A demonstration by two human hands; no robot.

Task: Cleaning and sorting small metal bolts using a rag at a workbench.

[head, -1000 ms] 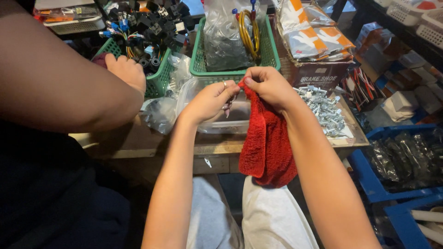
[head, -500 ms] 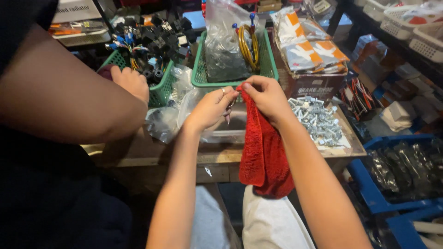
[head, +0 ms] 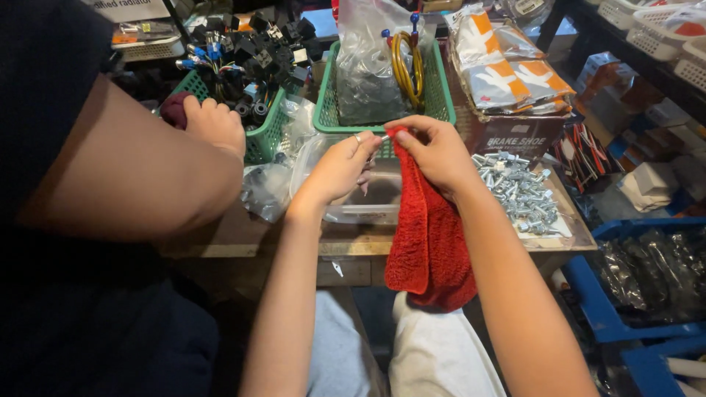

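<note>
My right hand [head: 434, 151] grips the top of a red cloth [head: 426, 235] that hangs down over the table edge to my lap. My left hand [head: 340, 165] pinches a small silver bolt [head: 384, 137] against the cloth's top. Both hands hover above a clear plastic tub [head: 368, 200]. A heap of silver bolts [head: 515, 190] lies on the table just right of my right wrist.
Another person's arm and hand [head: 213, 125] reach in from the left and rest on a green basket of black parts [head: 254, 73]. A second green basket [head: 382, 81] holds a plastic bag and yellow cable. Packaged goods [head: 507, 73] sit behind; blue crates [head: 632, 294] stand at right.
My hands stay together at the cloth's top, with the left fingers shifting slightly on the bolt. The view has tilted a little; the other person's hand stays on the basket.
</note>
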